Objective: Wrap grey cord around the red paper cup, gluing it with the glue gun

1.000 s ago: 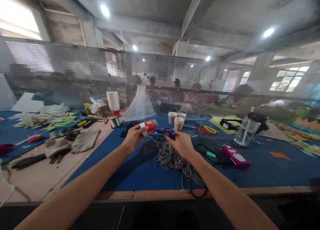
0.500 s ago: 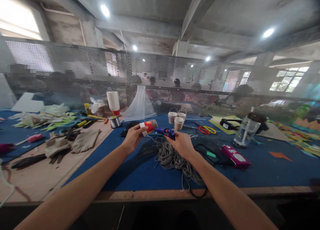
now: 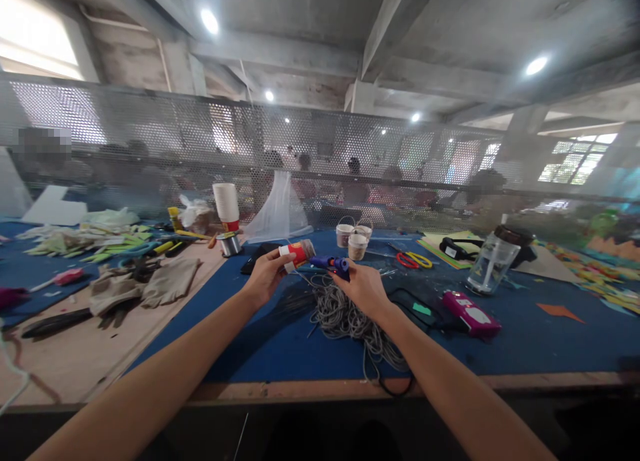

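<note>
My left hand (image 3: 265,275) is closed around a red and white paper cup (image 3: 298,253), held on its side above the blue table cover (image 3: 280,344). My right hand (image 3: 363,286) grips a purple glue gun (image 3: 333,263) whose nozzle points left at the cup's mouth. A tangled pile of grey cord (image 3: 350,321) lies on the cover just below both hands. Three small cord-wrapped cups (image 3: 354,237) stand behind the glue gun.
A stack of white cups (image 3: 227,204) and a metal spool (image 3: 230,243) stand at the back left. Red and yellow scissors (image 3: 415,259), a clear jar (image 3: 493,264) and a pink device (image 3: 470,312) lie to the right. Gloves (image 3: 145,284) and scraps lie left. A mesh screen (image 3: 320,154) with people behind it bounds the table.
</note>
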`<state>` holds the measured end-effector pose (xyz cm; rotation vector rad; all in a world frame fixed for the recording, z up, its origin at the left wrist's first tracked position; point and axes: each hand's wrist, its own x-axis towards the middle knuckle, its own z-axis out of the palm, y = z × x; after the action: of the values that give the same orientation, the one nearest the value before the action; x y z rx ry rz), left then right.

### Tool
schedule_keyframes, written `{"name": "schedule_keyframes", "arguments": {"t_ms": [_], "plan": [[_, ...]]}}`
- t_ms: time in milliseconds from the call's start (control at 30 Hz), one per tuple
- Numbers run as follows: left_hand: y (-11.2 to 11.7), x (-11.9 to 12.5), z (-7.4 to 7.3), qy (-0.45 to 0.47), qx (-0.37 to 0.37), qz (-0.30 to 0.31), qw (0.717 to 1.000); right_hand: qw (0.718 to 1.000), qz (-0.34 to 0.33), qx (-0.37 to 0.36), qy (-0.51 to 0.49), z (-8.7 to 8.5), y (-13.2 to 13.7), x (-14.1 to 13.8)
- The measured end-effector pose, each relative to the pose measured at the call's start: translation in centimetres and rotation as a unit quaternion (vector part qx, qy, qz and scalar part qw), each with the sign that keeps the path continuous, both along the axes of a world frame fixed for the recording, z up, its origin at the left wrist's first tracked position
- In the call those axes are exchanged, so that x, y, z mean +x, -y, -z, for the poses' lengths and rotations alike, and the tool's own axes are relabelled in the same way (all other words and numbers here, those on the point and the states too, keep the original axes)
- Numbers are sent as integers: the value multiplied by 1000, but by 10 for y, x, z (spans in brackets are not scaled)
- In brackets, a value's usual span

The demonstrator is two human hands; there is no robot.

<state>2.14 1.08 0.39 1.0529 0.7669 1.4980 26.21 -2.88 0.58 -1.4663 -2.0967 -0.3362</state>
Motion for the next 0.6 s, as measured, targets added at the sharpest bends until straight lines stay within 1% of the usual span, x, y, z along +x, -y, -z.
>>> {"name": "schedule_keyframes", "arguments": {"t_ms": [200,400,500,600], "plan": [[1,1,-1,-6,-4,-2,1000,1000,4,-5,-1,-1,1,-1],[4,3,-3,-7,-11,-5,1000,999,-4,4,-37,3,-1,-1],[5,3,-4,-8,-16,-7,1000,997,-4,-11,-80,3,-2,-3],[4,3,-3,-13,-27,-9,1000,986,-19,-33,-165,-1,-3,-2]]}}
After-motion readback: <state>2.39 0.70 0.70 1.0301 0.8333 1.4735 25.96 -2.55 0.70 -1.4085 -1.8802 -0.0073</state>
